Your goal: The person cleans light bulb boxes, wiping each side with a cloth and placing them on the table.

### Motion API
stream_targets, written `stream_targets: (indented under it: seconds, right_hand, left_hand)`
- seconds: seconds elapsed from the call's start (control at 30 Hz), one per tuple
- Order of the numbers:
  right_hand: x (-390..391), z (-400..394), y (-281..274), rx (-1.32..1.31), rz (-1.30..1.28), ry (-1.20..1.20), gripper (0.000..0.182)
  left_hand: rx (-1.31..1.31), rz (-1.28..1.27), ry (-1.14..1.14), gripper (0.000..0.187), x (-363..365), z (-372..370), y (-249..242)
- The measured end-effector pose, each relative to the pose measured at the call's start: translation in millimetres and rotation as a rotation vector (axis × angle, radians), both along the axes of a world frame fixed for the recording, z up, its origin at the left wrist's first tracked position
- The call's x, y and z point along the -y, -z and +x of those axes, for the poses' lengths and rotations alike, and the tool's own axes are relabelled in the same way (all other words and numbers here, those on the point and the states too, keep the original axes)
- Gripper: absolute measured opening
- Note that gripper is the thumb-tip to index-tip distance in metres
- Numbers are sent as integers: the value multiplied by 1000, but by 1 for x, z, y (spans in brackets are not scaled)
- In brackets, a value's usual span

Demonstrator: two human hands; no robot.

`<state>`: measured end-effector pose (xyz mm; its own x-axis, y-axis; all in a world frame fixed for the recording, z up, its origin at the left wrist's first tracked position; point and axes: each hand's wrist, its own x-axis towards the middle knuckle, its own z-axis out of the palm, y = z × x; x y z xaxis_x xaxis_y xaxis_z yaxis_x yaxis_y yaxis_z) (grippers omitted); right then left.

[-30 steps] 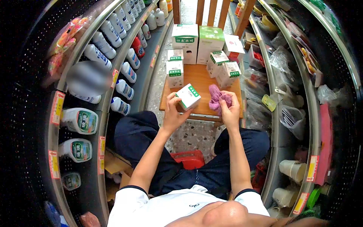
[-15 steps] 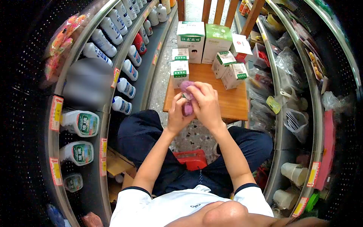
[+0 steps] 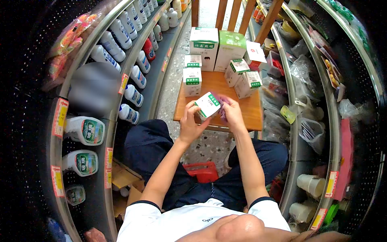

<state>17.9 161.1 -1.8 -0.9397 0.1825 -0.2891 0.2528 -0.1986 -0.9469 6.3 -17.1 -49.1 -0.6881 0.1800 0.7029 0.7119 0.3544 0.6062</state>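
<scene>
A small white and green light bulb box (image 3: 208, 105) marked 10W is held by my left hand (image 3: 191, 124), its fingers wrapped around the left and near sides. My right hand (image 3: 234, 115) is closed on a purple cloth (image 3: 222, 108), which touches the right side of that box. Both hands are over the front of a wooden chair seat (image 3: 217, 82). Two similar small boxes (image 3: 192, 81) stand at the seat's left, and two more small boxes (image 3: 247, 84) stand at its right.
Behind them are a large white box (image 3: 203, 48), a green box (image 3: 230, 51) and a red-and-white box (image 3: 254, 56). Bottle shelves (image 3: 139, 76) rise on the left, shelves with bagged goods (image 3: 300, 101) on the right. A red object (image 3: 200, 171) lies on the floor between my legs.
The purple cloth has come off the top of the held box and moved to its right side with my right hand. The box's labelled face now shows.
</scene>
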Motion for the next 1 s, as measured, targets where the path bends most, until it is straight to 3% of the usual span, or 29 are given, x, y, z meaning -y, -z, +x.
stream_targets:
  seconds: [0.07, 0.27, 0.3, 0.4, 0.43, 0.63, 0.7, 0.87, 1.0]
  right_hand:
    - [6, 9, 11, 24, -34, 56, 32]
    - [-2, 28, 62, -281, 580, 18, 31]
    - [-6, 36, 52, -157, 625, -45, 28]
    - [-13, 59, 46, -364, 836, -28, 27]
    - [-18, 66, 42, -238, 864, -107, 29]
    - [-54, 78, 54, -220, 569, -5, 30]
    - [-69, 69, 51, -206, 494, -25, 30]
    - [-87, 50, 26, -339, 715, -104, 30]
    - [-93, 41, 30, -372, 719, -138, 29]
  left_hand:
    - [12, 10, 5, 62, 0, 0, 1]
    - [120, 59, 84, 63, 2, 2, 7]
    - [115, 64, 92, 63, 2, 3, 4]
    - [114, 44, 34, 63, 4, 6, -3]
    - [118, 32, 1, 63, 4, 6, -4]
    - [-43, -73, -27, 71, -19, 2, -42]
    - [-15, -53, 96, 78, -35, -13, -63]
    - [-33, -385, 209, 74, -54, -75, -98]
    - [28, -632, 91, 76, -54, -119, -117]
